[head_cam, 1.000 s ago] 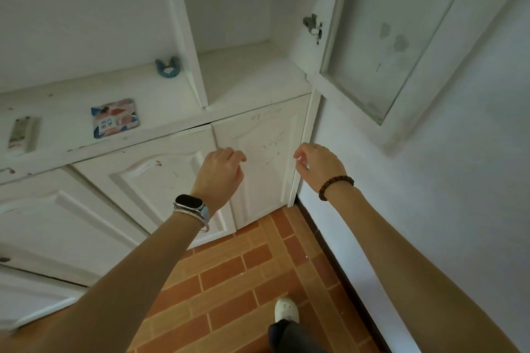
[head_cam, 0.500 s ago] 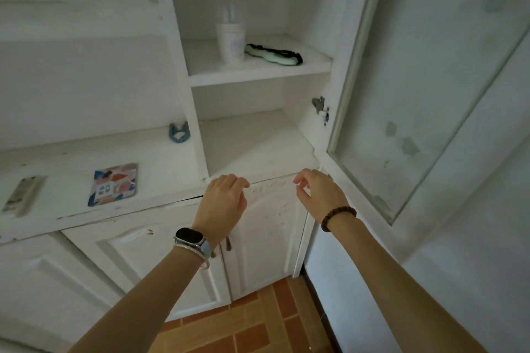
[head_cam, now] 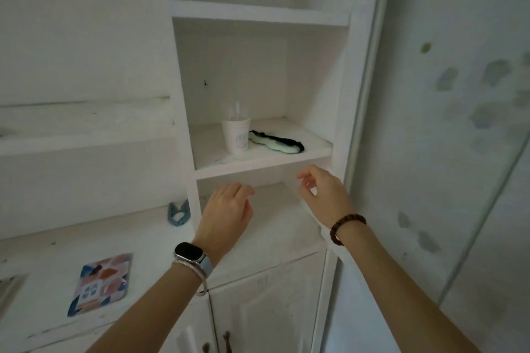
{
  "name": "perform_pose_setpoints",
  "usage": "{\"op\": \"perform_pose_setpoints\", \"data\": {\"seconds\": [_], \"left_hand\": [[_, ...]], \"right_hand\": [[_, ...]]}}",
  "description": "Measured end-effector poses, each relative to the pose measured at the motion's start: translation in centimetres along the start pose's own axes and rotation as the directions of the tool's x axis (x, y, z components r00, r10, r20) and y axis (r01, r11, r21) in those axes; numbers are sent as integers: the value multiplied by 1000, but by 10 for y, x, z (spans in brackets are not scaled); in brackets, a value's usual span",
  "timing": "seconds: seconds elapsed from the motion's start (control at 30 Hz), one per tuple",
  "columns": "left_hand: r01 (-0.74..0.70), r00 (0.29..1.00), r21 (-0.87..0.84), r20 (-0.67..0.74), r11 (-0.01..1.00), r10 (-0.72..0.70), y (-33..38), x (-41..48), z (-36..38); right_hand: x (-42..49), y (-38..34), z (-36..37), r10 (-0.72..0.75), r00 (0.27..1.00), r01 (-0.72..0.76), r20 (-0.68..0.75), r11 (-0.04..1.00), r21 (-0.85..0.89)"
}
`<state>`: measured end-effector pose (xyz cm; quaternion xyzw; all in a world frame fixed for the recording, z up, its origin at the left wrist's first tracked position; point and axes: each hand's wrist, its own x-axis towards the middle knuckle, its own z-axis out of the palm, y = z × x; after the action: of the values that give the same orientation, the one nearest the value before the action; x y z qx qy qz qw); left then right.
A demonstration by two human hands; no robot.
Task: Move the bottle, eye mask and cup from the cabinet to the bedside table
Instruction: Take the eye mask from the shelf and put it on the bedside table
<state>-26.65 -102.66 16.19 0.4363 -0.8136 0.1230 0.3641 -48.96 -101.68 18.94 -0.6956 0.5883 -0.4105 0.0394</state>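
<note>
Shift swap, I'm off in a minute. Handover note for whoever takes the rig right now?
Hands: the left hand is empty, fingers loosely curled, raised just below the shelf. The right hand is empty too, by the shelf's front edge.
Things: the cup stands on that shelf in the open cabinet, thin sticks in it. The eye mask lies just right of it. No bottle can be made out.
Done: nothing moved yet.
Left: carry cup, eye mask and bottle to the bedside table, which is out of view.
</note>
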Motion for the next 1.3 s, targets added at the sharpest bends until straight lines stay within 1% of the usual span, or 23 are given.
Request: {"op": "perform_pose_setpoints", "data": {"seconds": [0.13,0.23,0.37,0.5,0.6,0.7,0.8,0.97,1.03,1.1,1.23,1.3], "left_hand": [[-58,997,-4,-48,998,58,1,39,0],[-117,991,1,-58,993,117,6,67,5],[-183,983,72,2,980,183,8,98,24],[-178,982,130,93,975,166,8,113,45],[-181,978,177,133,967,159,6,116,56],[-191,975,176,144,966,167,3,116,64],[-200,976,178,122,964,180,1,114,67],[-190,976,138,131,972,172,0,114,64],[-190,976,123,131,974,174,0,114,63],[-189,977,101,115,977,178,0,113,62],[-180,984,18,20,984,179,2,110,60],[-154,987,-51,-46,987,152,4,108,58]], "right_hand": [[42,-10,-13,25,996,-20,-85,998,63],[74,-11,-16,27,992,-22,-122,999,41],[102,-5,-4,34,996,-39,-88,998,-53],[116,5,12,61,998,-65,-29,988,-137],[121,11,18,86,996,-89,-24,982,-166],[125,14,20,91,995,-98,-51,979,-178],[128,16,20,83,994,-95,-67,974,-205],[128,13,22,109,992,-120,-64,970,-213],[125,12,19,111,992,-119,-56,974,-192],[118,10,14,102,992,-113,-80,983,-148],[94,10,0,104,978,-117,-180,991,-62],[79,15,-6,99,973,-105,-210,994,-16]]}}
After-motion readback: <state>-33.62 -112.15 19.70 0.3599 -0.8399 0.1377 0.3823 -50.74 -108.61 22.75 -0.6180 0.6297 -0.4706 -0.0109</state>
